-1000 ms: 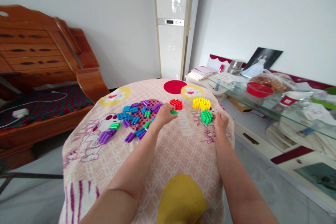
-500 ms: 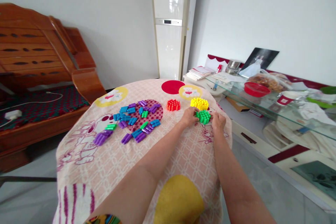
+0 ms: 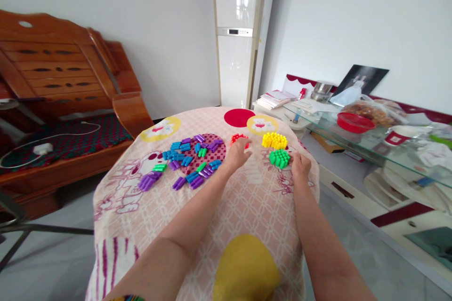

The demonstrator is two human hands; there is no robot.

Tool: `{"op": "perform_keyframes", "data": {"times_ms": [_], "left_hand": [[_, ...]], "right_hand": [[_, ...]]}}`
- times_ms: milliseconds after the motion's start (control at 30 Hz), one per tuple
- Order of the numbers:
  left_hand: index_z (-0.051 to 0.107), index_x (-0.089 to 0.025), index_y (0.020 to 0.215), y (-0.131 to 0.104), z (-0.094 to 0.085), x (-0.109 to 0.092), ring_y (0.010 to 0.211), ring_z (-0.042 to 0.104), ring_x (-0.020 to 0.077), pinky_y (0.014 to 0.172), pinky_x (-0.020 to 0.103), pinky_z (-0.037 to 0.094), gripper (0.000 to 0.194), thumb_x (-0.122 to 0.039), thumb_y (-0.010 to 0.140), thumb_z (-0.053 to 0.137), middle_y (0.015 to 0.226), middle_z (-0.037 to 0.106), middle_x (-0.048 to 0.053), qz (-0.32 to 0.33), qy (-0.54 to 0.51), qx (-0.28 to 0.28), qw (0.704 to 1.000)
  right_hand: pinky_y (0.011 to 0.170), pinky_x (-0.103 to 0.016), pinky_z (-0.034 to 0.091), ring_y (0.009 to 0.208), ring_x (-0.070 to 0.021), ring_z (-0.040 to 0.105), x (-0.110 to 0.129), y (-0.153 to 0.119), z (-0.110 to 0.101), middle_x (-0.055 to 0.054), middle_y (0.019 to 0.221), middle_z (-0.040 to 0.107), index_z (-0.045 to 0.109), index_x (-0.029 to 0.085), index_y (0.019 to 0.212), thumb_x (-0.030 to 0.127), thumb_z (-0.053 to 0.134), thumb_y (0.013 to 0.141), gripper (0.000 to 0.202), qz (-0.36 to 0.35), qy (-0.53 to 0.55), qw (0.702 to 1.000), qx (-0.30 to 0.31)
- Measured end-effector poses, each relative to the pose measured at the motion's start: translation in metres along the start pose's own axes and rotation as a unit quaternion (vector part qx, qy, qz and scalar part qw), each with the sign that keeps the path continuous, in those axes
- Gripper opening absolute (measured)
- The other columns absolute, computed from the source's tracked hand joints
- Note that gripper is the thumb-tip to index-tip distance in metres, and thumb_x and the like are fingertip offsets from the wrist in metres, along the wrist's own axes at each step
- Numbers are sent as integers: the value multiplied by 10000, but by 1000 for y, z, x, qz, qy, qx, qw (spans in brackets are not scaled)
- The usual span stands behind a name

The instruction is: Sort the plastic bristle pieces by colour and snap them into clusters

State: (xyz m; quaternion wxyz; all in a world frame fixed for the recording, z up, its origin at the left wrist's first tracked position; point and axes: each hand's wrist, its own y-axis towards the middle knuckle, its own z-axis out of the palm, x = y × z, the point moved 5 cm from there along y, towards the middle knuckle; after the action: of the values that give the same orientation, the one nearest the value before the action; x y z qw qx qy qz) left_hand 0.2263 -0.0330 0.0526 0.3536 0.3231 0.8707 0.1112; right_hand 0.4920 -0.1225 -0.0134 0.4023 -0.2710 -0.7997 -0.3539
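My left hand (image 3: 239, 154) is over the near side of the red cluster of small plastic pieces (image 3: 235, 138), partly covering it. Its fingers are apart, and nothing shows in them. Beside the right edge of the green cluster of upright plastic pieces (image 3: 279, 158) rests my right hand (image 3: 301, 166), fingers curled in; whether they hold anything is hidden. Just behind the green cluster stands a yellow cluster (image 3: 274, 140). Blue pieces (image 3: 173, 155), purple pieces (image 3: 150, 180) and a few green pieces (image 3: 201, 167) lie in small groups on the left.
A pink patterned cloth (image 3: 197, 230) covers the round table. To the right, a glass-topped cabinet (image 3: 353, 143) carries a red bowl (image 3: 355, 122), a paper cup (image 3: 391, 136) and papers (image 3: 275, 99). A wooden bench (image 3: 60, 80) stands on the left, a white air conditioner (image 3: 235, 66) behind.
My left hand has left the green cluster and moved left to the red one, its fingers spreading. My right hand stays beside the green cluster. The whole view has shifted slightly.
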Motion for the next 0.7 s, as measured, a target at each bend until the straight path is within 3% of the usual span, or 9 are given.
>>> {"op": "perform_keyframes", "data": {"times_ms": [100,167,233,333,533,633,700], "left_hand": [[656,-157,1116,-14,-52,38,1110,609,230,994,332,472,331,-127,797,573,1146,667,109,-98,148,-32,984],[660,-141,1085,-27,-75,65,1103,604,269,957,354,478,298,-137,800,575,1129,665,127,-183,232,-18,955],[665,-138,1052,-40,-85,85,1094,592,278,923,346,477,269,-139,794,592,1114,660,123,-222,278,15,934],[677,-152,1024,-51,-86,98,1068,588,263,894,336,476,253,-106,798,574,1119,651,104,-222,280,15,934],[670,-128,1049,-48,-87,95,940,637,231,838,332,482,280,-86,851,476,1005,707,95,-216,229,-45,948],[688,-135,1006,-31,-81,76,856,654,195,790,282,485,248,-115,821,525,937,730,74,-171,144,-73,972],[711,-141,951,-14,-67,54,795,659,174,751,257,487,246,-94,771,551,892,740,61,-122,65,-67,988]], "right_hand": [[684,-361,470,806,-291,650,-3,1,1,-109,711,706,758,156,856,504,384,874,512,14,9,1000,-3],[683,-358,471,813,-290,649,-4,1,2,-106,710,705,756,159,849,503,389,871,503,17,13,1000,-5],[685,-361,472,815,-293,651,-6,2,3,-113,724,709,756,157,846,500,390,871,502,20,12,1000,-5],[692,-365,470,818,-297,654,-8,2,3,-124,749,715,758,150,850,493,390,874,503,23,10,1000,-3],[687,-352,460,787,-282,647,-5,2,3,-119,727,709,758,140,821,476,399,868,494,23,15,1000,-6],[670,-342,449,758,-270,635,-2,1,1,-101,677,691,751,145,781,490,413,856,489,19,18,1000,-17],[659,-339,440,740,-264,624,0,0,-1,-88,644,677,745,152,764,508,417,850,492,17,18,999,-22]]}}
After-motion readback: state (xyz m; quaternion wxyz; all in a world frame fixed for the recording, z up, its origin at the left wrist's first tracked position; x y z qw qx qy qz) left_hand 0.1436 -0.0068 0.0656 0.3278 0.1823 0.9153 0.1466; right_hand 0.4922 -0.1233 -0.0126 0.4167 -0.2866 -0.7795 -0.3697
